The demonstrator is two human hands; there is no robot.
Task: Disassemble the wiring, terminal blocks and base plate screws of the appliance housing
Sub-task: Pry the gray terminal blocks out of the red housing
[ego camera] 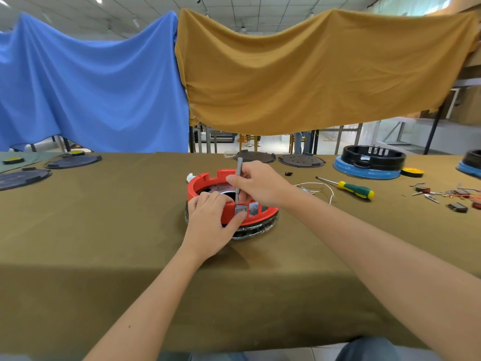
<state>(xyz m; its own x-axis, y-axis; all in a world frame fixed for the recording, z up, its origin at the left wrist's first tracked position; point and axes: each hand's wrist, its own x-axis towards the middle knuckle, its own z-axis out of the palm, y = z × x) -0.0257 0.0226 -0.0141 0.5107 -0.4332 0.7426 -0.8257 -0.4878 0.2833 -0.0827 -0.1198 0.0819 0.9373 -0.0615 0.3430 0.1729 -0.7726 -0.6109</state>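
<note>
A round red appliance housing (205, 182) stands on a black base in the middle of the table. My left hand (212, 225) grips its near rim, thumb pressed beside a small grey block (240, 210) set in the rim. My right hand (256, 185) holds a thin grey screwdriver (239, 168) upright, its tip down at that grey block. The tip itself is hidden behind my fingers.
A green-and-yellow screwdriver (355, 189) and loose white wires (316, 187) lie to the right. Small removed parts and wires (450, 198) lie at far right. Black-and-blue housings (369, 162) and black round plates (302, 160) stand along the back; more plates (24, 178) lie at left.
</note>
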